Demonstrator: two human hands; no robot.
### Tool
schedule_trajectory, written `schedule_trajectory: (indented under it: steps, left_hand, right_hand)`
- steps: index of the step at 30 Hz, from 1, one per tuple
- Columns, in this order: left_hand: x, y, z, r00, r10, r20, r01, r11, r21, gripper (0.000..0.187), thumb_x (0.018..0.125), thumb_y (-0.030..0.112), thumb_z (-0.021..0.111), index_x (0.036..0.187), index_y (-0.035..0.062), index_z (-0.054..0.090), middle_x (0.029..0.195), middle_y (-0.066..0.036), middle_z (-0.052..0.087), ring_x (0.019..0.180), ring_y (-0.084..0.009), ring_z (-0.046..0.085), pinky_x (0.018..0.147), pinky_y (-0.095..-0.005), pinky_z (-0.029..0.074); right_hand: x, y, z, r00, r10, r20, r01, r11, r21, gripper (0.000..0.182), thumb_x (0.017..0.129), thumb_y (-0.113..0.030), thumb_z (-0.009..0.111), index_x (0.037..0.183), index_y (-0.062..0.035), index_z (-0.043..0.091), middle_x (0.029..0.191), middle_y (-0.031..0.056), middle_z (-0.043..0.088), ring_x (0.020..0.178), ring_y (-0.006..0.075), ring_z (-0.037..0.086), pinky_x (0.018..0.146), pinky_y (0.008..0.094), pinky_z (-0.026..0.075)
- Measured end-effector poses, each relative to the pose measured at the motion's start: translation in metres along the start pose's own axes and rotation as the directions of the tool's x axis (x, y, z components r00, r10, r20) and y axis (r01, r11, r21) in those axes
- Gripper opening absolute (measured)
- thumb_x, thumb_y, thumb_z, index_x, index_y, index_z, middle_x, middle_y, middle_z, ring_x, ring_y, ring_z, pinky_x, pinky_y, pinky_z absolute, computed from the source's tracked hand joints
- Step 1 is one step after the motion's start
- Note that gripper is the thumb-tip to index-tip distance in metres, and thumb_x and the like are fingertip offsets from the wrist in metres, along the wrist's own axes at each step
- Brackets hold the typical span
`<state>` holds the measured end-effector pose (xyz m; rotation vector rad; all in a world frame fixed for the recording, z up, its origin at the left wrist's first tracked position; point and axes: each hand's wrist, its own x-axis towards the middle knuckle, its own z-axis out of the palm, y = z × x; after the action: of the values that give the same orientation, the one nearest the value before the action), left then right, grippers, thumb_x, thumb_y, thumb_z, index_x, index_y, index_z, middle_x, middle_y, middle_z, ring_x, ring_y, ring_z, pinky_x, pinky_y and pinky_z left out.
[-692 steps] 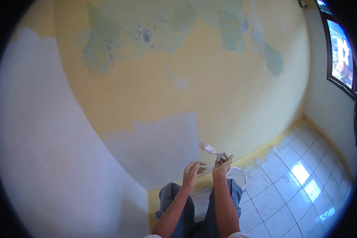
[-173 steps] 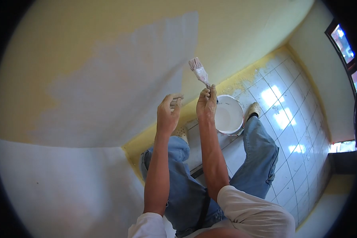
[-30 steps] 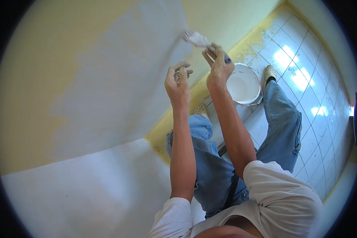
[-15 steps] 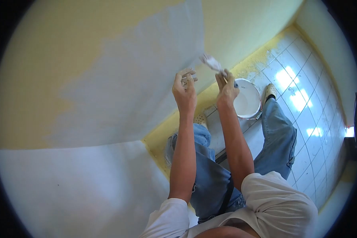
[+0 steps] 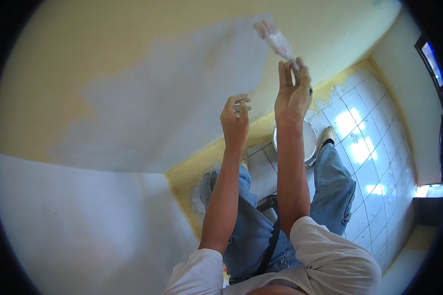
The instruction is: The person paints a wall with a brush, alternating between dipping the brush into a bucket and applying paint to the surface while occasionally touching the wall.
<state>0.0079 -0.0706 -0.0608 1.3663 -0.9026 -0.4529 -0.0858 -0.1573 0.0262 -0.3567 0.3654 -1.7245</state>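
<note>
In my right hand [image 5: 294, 93] is a paintbrush [image 5: 279, 43], gripped by its handle between thumb and fingers. Its bristles and ferrule are coated with pale paint and point up and left, over the edge of the painted patch [image 5: 182, 83] on the yellow wall [image 5: 108, 44]. My left hand [image 5: 236, 115] hovers near the wall with nothing in it, its fingers loosely bent and apart. Below my right forearm stands a white paint bucket [image 5: 310, 139], partly hidden by that arm.
Glossy tiles [image 5: 374, 167] cover the floor between the walls, with yellow paint along the wall base [image 5: 209, 152]. My legs in jeans [image 5: 332, 182] straddle the bucket. A white wall section [image 5: 83, 211] is at lower left, and a dark-framed window [image 5: 432, 64] at upper right.
My right hand has lifted the paintbrush up and away from the bucket, higher along the wall. The left hand has shifted slightly, and the view has tilted a little.
</note>
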Motion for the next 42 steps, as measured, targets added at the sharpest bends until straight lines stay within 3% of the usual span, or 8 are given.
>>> schedule_trajectory:
  steps: [8,14,18,21,25,32,38,42]
  left_hand:
    - [0.002,0.006,0.000,1.000,-0.014,0.018,0.015,1.000,-0.026,0.021,0.104,0.011,0.054,0.117,0.0002,0.066,0.107,-0.012,0.075,0.088,-0.0219,0.074,0.080,-0.0333,0.057]
    - [0.000,0.000,0.002,1.000,-0.008,0.019,0.007,0.999,0.046,0.022,0.104,0.012,0.054,0.118,0.0003,0.067,0.107,-0.012,0.075,0.087,-0.0217,0.075,0.079,-0.0350,0.059]
    - [0.001,0.000,0.005,0.999,0.015,0.036,-0.014,1.000,-0.024,0.020,0.104,0.011,0.054,0.115,0.0013,0.067,0.106,-0.012,0.075,0.086,-0.0223,0.075,0.079,-0.0355,0.059]
    - [0.002,0.003,0.008,1.000,0.025,0.010,-0.025,1.000,0.002,0.020,0.104,0.012,0.054,0.114,0.0010,0.067,0.105,-0.012,0.075,0.087,-0.0230,0.075,0.079,-0.0351,0.059]
    - [-0.003,0.003,0.009,0.999,0.023,0.031,-0.025,0.997,0.079,0.020,0.104,0.012,0.055,0.115,0.0007,0.068,0.106,-0.012,0.075,0.087,-0.0228,0.075,0.080,-0.0343,0.058]
    - [0.011,0.005,0.012,0.999,0.044,-0.004,-0.044,0.999,-0.005,0.019,0.102,0.009,0.056,0.113,0.0001,0.068,0.104,-0.013,0.076,0.084,-0.0232,0.076,0.075,-0.0361,0.059]
    - [0.006,0.011,0.011,0.999,-0.027,0.021,0.026,0.999,0.024,0.020,0.103,0.009,0.054,0.114,-0.0014,0.068,0.106,-0.012,0.075,0.087,-0.0218,0.074,0.079,-0.0350,0.057]
    - [0.008,0.006,0.013,0.999,0.000,0.035,0.000,1.000,0.016,0.020,0.103,0.008,0.054,0.114,-0.0015,0.067,0.107,-0.012,0.075,0.088,-0.0212,0.073,0.081,-0.0348,0.057]
  right_hand:
    - [-0.001,0.018,-0.037,0.994,-0.108,0.002,0.100,0.915,-0.391,0.039,0.103,-0.014,0.059,0.123,0.0184,0.061,0.115,0.0235,0.066,0.106,0.0304,0.069,0.101,0.0419,0.060]
    - [0.002,0.010,0.009,0.982,-0.187,0.037,0.191,0.949,-0.249,0.034,0.103,-0.014,0.059,0.119,0.0158,0.065,0.110,0.0202,0.070,0.100,0.0279,0.071,0.100,0.0407,0.060]
    - [0.003,0.039,-0.031,0.992,-0.117,-0.049,0.081,0.882,-0.463,0.036,0.102,-0.015,0.060,0.119,0.0159,0.065,0.106,0.0210,0.070,0.093,0.0284,0.072,0.094,0.0417,0.062]
    - [-0.002,0.016,-0.026,0.987,-0.123,-0.107,0.066,0.900,-0.430,0.039,0.103,-0.018,0.060,0.119,0.0175,0.064,0.107,0.0228,0.070,0.094,0.0286,0.072,0.094,0.0400,0.062]
    - [0.002,-0.006,0.017,0.981,-0.191,-0.033,0.181,0.963,-0.198,0.038,0.103,-0.018,0.060,0.116,0.0166,0.066,0.104,0.0204,0.070,0.094,0.0287,0.071,0.093,0.0410,0.062]
    - [0.014,0.042,-0.059,0.986,0.005,-0.169,-0.082,0.889,-0.450,0.036,0.102,-0.015,0.058,0.117,0.0175,0.065,0.108,0.0220,0.069,0.094,0.0287,0.072,0.089,0.0406,0.064]
    - [0.006,0.017,-0.039,0.987,-0.157,-0.021,0.147,0.960,-0.237,0.037,0.103,-0.015,0.056,0.120,0.0173,0.063,0.113,0.0220,0.068,0.096,0.0304,0.072,0.094,0.0409,0.062]
    - [0.017,0.055,-0.086,0.996,-0.011,-0.088,-0.027,0.904,-0.427,0.032,0.102,-0.013,0.059,0.116,0.0146,0.066,0.105,0.0178,0.071,0.090,0.0278,0.074,0.088,0.0391,0.064]
